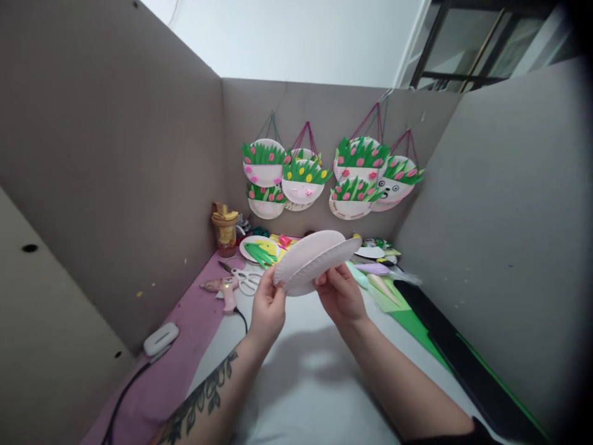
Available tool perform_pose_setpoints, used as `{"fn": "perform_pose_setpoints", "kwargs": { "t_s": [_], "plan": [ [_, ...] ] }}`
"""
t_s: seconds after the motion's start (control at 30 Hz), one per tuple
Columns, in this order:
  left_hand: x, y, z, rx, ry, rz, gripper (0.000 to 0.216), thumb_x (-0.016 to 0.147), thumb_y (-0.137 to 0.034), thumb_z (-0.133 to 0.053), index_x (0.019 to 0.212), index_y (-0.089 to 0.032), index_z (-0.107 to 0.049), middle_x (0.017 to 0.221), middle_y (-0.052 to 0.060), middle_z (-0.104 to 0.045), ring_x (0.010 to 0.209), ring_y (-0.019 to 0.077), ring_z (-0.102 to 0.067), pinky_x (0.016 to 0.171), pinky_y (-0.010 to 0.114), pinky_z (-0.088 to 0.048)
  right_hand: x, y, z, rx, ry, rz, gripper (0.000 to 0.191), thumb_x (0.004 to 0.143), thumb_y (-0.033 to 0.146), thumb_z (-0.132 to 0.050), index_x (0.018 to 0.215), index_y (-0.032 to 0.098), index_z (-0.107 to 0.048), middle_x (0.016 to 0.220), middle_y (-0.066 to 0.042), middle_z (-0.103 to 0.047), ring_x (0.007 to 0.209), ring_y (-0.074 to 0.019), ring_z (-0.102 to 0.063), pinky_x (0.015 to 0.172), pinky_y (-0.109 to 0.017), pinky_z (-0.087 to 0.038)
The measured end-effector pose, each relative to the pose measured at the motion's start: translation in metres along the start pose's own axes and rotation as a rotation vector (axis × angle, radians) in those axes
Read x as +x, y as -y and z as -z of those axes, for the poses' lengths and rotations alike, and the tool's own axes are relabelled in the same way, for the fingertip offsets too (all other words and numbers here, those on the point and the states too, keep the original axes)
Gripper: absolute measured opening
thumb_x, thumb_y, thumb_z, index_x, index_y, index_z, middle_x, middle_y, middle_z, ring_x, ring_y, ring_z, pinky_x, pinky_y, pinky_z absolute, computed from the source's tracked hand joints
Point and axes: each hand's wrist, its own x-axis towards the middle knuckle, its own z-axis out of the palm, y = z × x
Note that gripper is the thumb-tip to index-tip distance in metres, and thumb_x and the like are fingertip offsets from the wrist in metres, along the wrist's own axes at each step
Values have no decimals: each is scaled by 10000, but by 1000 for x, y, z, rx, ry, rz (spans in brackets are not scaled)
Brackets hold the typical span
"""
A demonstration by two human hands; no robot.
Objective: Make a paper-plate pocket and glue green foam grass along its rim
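Left grip (pixel 269 307) and right grip (pixel 343 296) hold pale, ridge-edged paper plates (pixel 311 253)

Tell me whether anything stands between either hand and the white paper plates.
Nothing visible does. The left hand holds the paper plates at their left edge, and the right hand holds them at the lower right.
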Motion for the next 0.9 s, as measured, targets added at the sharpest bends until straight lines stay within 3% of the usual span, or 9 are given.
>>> {"fn": "perform_pose_setpoints", "kwargs": {
  "t_s": [0.13, 0.3, 0.47, 0.9],
  "plan": [
    [1, -9, -1, -7, 4, 2, 524, 731, -108, -570, 1233, -194, -448, 1248, 106, -582, 1128, 194, -568, 946, 295, -447, -2, -1, -5, -17, -3, 5, 216, 711, 353, -761, 673, 212, -601, 562, 38, -552, 592, -110, -490, 635, -260, -415],
    [5, -17, 0, -29, 7, 57, 404, 711, -100, -567, 1110, -161, -552, 1128, 105, -648, 1057, 208, -606, 910, 305, -472, -5, -2, -9, -33, -38, 4, 207, 722, 340, -751, 682, 222, -586, 576, 42, -549, 607, -110, -494, 673, -276, -430],
    [8, -11, 3, -59, -83, 73, 405, 746, -149, -592, 1149, -171, -555, 1137, 99, -648, 1055, 200, -605, 922, 313, -466, -4, -6, -8, -30, -99, -25, 232, 697, 326, -763, 663, 216, -562, 578, 41, -568, 608, -111, -516, 709, -301, -457],
    [1, -15, 3, 64, 66, -21, 387, 808, -184, -578, 1195, -171, -577, 1178, 100, -638, 1079, 213, -597, 942, 311, -462, -6, 1, -13, -29, -115, -31, 244, 697, 330, -763, 640, 214, -556, 567, 44, -518, 598, -110, -477, 688, -300, -443]
  ]
}}
